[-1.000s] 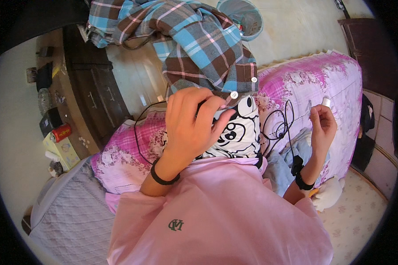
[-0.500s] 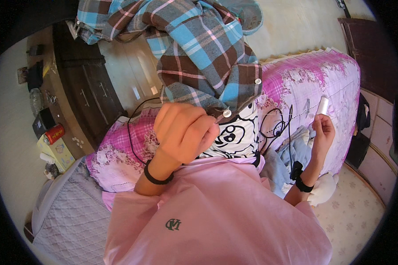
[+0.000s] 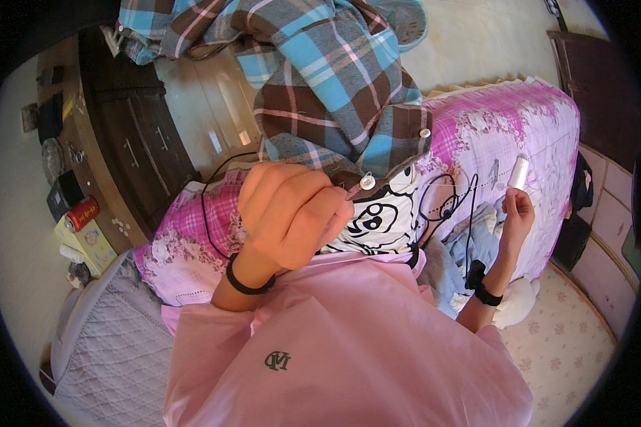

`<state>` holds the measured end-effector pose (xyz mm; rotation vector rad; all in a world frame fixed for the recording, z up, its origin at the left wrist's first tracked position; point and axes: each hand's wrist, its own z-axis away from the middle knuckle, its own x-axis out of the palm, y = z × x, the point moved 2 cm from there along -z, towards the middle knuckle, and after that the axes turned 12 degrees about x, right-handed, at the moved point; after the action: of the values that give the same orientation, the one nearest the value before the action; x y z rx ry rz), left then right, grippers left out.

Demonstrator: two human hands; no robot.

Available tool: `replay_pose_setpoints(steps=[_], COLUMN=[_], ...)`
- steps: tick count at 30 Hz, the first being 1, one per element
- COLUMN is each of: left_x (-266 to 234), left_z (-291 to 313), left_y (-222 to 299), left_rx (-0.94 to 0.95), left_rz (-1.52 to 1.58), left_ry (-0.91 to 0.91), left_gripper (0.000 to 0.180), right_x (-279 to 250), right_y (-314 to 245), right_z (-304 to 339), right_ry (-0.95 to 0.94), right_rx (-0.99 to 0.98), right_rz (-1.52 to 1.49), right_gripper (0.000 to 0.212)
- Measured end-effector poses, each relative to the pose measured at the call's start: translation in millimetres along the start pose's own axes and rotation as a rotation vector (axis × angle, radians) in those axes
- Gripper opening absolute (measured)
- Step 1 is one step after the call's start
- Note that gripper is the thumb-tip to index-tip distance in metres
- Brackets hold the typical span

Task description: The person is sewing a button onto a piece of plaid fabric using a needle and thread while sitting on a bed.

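A plaid shirt (image 3: 327,92) in blue, brown and grey lies spread ahead of me. My left hand (image 3: 288,210) is closed, its thumb and finger pinching the shirt's near edge just beside a white button (image 3: 367,182). A second white button (image 3: 425,134) shows at the cloth's right corner. Off to the right, my right hand (image 3: 518,217) is raised with its fingertips pinched together. A faint pale thread runs from the near button toward those fingers; any needle is too small to see. A white thread spool (image 3: 519,173) appears right at the fingertips, on or above the bedspread.
A pink floral bedspread (image 3: 477,135) lies under the work, with a black cable (image 3: 471,220), a cartoon-print cloth (image 3: 377,220) and pale blue clothing (image 3: 470,245). At left stand a dark cabinet (image 3: 139,135), a red can (image 3: 82,213) and a yellow box (image 3: 89,245). A blue basin (image 3: 409,32) sits beyond.
Both hands keep their grips and hardly move. The shirt's right corner has shifted slightly right, and the view has moved a little.
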<state>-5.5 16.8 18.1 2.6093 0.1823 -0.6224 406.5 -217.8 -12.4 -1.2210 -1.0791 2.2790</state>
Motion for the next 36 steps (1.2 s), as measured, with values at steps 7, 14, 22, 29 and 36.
replay_pose_setpoints(steps=[7,14,22,29,36], left_x=[-3.4,-5.7,-8.6,-9.3,-0.9], left_z=[-1.5,1.3,2.7,2.7,-6.9], left_y=[-0.9,-2.1,-0.9,-0.9,2.3], left_rx=[0.003,0.04,0.044,0.041,-0.13], left_rz=[-0.003,-0.005,-0.011,-0.004,0.157], left_ry=[-0.001,-0.003,0.005,-0.005,0.011], left_gripper=[0.026,0.026,0.027,0.029,0.028], right_x=[-6.0,-13.4,-14.8,-16.5,-17.4], right_y=[3.2,10.3,7.0,8.3,-3.1], right_z=[0.1,-3.4,-2.0,-4.5,-3.1], right_ry=[0.082,0.138,0.201,0.224,0.263], right_rx=[-0.054,-0.125,-0.134,-0.135,-0.175], right_rz=[0.178,0.283,0.332,0.301,0.271], right_gripper=[0.01,0.012,0.014,0.013,0.021])
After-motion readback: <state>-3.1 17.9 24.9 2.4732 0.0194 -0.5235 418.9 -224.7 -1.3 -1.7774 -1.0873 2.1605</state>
